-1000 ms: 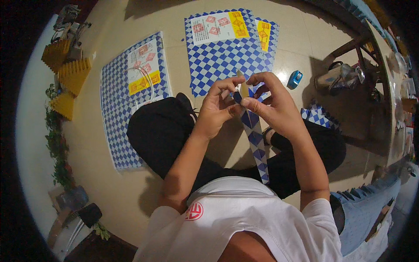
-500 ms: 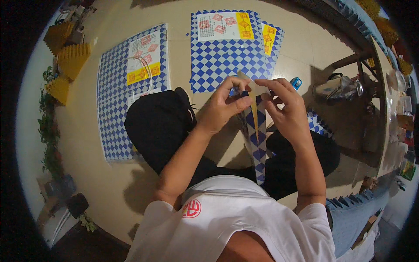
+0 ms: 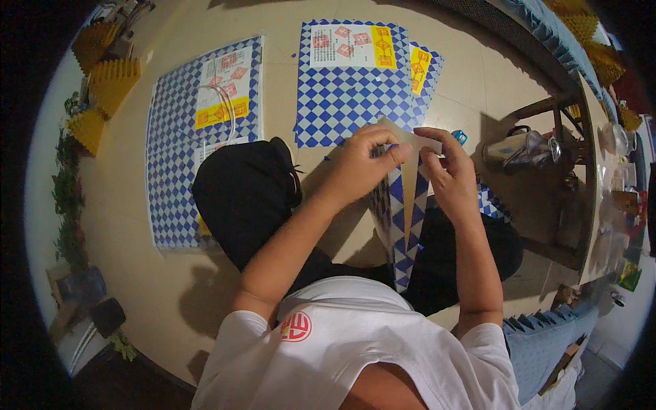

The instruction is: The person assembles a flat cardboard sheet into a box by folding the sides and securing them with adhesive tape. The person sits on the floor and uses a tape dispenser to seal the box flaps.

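Observation:
A blue-and-white checkered paper bag stands edge-on between my legs, its near end against my lap. Its two sides part toward the top, and the pale yellowish inside shows between them. My left hand is closed on the bag's upper left edge, thumb bent over it. At the top right, the curled fingers of my right hand pinch a pale translucent strip, whose exact kind I cannot make out. That strip lies across the bag's mouth toward my left fingertips.
Flat checkered bags lie stacked on the floor ahead. To the left is a wrapped checkered stack with a white cord on it. On the right stand a metal kettle and a wooden-framed table. A small blue item lies beyond my right hand.
The gap between the bag's two sides has widened. My right hand has shifted slightly away from my left, and more of the pale strip shows between them.

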The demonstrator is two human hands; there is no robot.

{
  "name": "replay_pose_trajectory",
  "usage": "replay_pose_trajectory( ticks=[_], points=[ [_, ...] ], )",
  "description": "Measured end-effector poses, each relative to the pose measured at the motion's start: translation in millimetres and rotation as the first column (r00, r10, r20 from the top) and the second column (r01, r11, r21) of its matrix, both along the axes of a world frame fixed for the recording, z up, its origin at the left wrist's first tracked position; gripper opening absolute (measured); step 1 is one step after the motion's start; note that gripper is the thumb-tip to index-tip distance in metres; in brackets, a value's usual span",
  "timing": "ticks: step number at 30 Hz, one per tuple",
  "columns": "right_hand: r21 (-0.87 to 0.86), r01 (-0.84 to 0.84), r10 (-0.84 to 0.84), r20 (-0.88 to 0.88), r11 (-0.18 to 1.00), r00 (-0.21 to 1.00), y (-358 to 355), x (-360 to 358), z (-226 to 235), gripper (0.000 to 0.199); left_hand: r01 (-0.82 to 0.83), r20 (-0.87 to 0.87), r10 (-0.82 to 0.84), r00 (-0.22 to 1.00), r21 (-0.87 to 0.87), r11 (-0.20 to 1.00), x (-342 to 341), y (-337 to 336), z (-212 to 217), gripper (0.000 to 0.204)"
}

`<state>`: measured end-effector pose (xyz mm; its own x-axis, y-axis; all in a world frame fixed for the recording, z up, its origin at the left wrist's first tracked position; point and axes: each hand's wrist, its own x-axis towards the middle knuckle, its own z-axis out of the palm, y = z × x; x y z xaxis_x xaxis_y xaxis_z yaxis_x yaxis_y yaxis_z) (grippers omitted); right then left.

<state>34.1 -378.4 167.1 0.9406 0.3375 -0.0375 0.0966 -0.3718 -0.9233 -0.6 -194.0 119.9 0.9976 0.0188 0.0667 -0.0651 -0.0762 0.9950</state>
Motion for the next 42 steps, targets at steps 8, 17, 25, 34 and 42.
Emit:
replay_pose_trajectory(
  ticks=[8,17,25,34,42],
  points=[
    [-0.228,0.092,-0.068,0.113,0.969,0.991,-0.8,-1.8,10.7,0.027,0.138,-0.278,-0.133,0.951,-0.001,0.99,41.0,53.8,0.1,0.03],
    [-0.301,0.089,-0.039,0.167,0.949,0.985,5.3,-2.6,15.8,0.028,0.31,0.061,-0.463,0.884,0.665,0.68,108.5,45.2,-76.0,0.041],
    [-0.354,0.119,-0.015,0.283,0.928,0.959,-4.2,0.3,13.7,0.028,0.216,0.085,-0.428,0.9,0.766,0.606,107.3,34.7,-70.7,0.022],
    [-0.524,0.157,-0.042,0.224,0.837,0.974,2.2,6.5,17.9,0.025,0.179,0.233,-0.392,0.89,0.612,0.77,103.4,23.4,-69.1,0.021],
    [-0.67,0.251,0.135,0.468,0.698,0.873,2.9,2.6,18.6,0.02,0.092,0.317,-0.448,0.836,0.724,0.684,106.6,19.6,-71.0,0.013]
  ],
)
